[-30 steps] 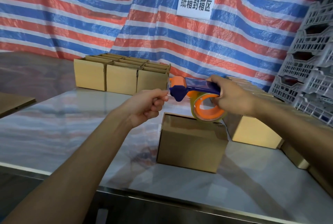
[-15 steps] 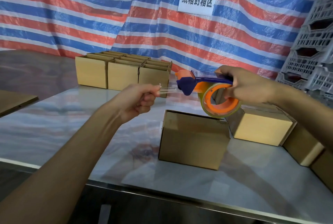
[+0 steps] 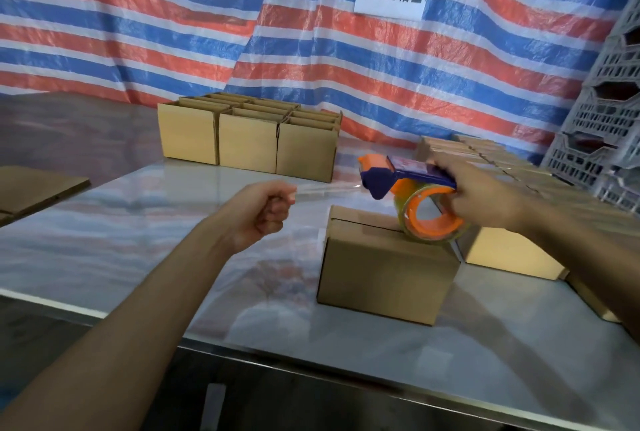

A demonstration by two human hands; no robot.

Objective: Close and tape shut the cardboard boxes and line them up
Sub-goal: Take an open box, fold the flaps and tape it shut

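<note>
The left hand (image 3: 263,214) is curled, thumb and fingers pinching the free end of a clear tape strip (image 3: 325,190). The strip runs nearly level rightward to the tape dispenser (image 3: 384,176), whose long axis lies left-right, orange nose pointing left. The right hand (image 3: 485,198) grips its blue handle over 1 closed cardboard box (image 3: 384,271) on the table (image 3: 138,222). Behind stand open boxes (image 3: 247,146), 3 across the front.
</note>
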